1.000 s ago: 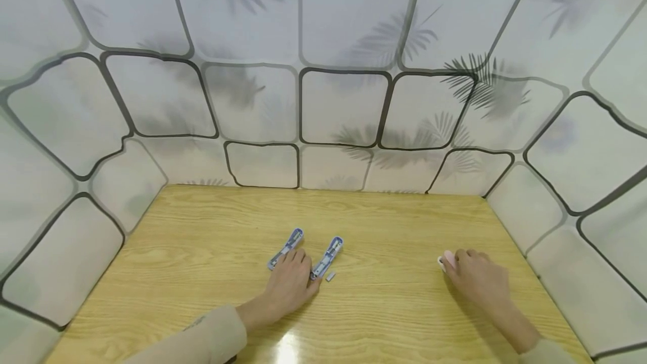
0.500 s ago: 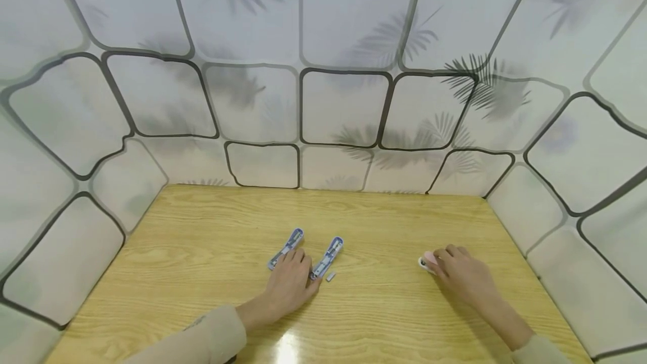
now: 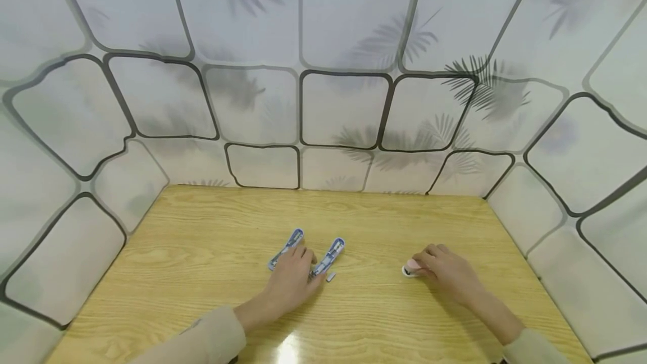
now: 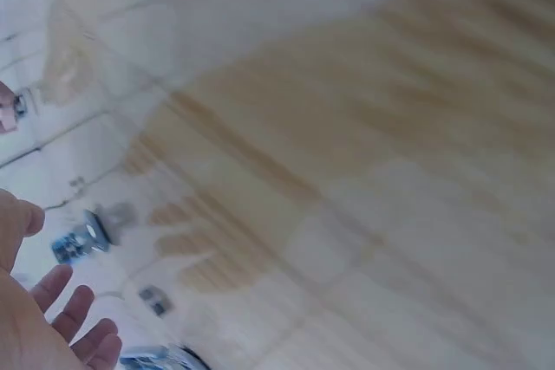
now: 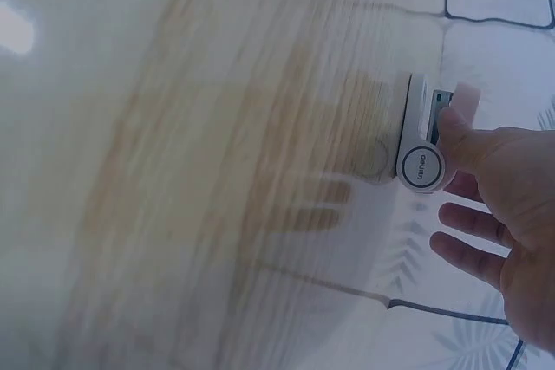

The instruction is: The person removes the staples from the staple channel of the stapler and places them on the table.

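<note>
My right hand (image 3: 450, 271) pinches a small pink-and-white stapler (image 3: 408, 270) near the tabletop. In the right wrist view the stapler (image 5: 423, 158) shows a round logo at its hinge, with the thumb at its pink arm and the lower fingers spread loose. My left hand (image 3: 290, 274) lies low over the table between two long blue-and-white pieces with metal inside. The left blue piece (image 3: 290, 245) is partly hidden by the fingers; the right blue piece (image 3: 329, 256) lies just past the thumb. In the left wrist view the fingers (image 4: 76, 314) are parted and loosely bent.
A small grey block (image 3: 331, 277) lies beside the right blue piece. The wood-grain table (image 3: 242, 212) is bounded by a patterned wall covering (image 3: 333, 105) at the back and both sides. A light glare (image 3: 288, 347) shows near the front.
My right hand has slid left across the table with the stapler, toward the blue pieces. The left hand has shifted very slightly right.
</note>
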Tool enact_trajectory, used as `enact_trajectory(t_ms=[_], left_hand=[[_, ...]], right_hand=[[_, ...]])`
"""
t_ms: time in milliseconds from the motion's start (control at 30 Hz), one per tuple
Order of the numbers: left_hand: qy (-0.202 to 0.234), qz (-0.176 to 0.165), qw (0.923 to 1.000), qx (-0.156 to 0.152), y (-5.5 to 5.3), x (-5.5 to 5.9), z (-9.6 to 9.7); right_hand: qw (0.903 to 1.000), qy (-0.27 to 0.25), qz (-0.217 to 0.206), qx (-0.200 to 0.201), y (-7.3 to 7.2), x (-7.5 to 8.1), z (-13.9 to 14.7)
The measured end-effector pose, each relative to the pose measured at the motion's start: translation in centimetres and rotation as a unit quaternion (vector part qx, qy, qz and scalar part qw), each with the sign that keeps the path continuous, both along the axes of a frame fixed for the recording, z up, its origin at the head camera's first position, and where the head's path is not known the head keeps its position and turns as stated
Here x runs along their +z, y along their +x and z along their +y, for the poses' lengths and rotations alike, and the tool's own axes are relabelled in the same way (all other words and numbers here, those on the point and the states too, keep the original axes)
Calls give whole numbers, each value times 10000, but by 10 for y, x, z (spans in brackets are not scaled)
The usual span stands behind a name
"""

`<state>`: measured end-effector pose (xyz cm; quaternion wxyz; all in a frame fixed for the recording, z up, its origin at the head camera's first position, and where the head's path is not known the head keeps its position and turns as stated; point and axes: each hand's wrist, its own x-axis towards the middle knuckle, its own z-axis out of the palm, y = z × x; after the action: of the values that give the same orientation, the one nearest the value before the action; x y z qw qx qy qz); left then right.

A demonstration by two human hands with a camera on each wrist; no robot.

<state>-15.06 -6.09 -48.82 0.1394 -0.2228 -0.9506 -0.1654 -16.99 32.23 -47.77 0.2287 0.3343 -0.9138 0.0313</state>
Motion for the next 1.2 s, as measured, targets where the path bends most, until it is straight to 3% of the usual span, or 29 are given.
enact_trajectory(t_ms=[200,467,700,1000,1200], left_hand=[[-201,179,9991,-330,5,6,18],[-379,-107,9974,-603,9,7,49],[-676,-286,9933,-895,10,1,61],[-1084,-209,9903,-846,10,-4,70],[-1207,-185,9888,-856,6,-6,75]], right_hand=[[9986,-226,117,467,-5,-4,-14],[9961,-308,-153,811,-8,-1,-37],[9932,-297,-373,1065,-9,-7,-55],[9866,-332,-291,1570,-10,-9,-72],[9860,-227,-294,1627,-11,-8,-76]])
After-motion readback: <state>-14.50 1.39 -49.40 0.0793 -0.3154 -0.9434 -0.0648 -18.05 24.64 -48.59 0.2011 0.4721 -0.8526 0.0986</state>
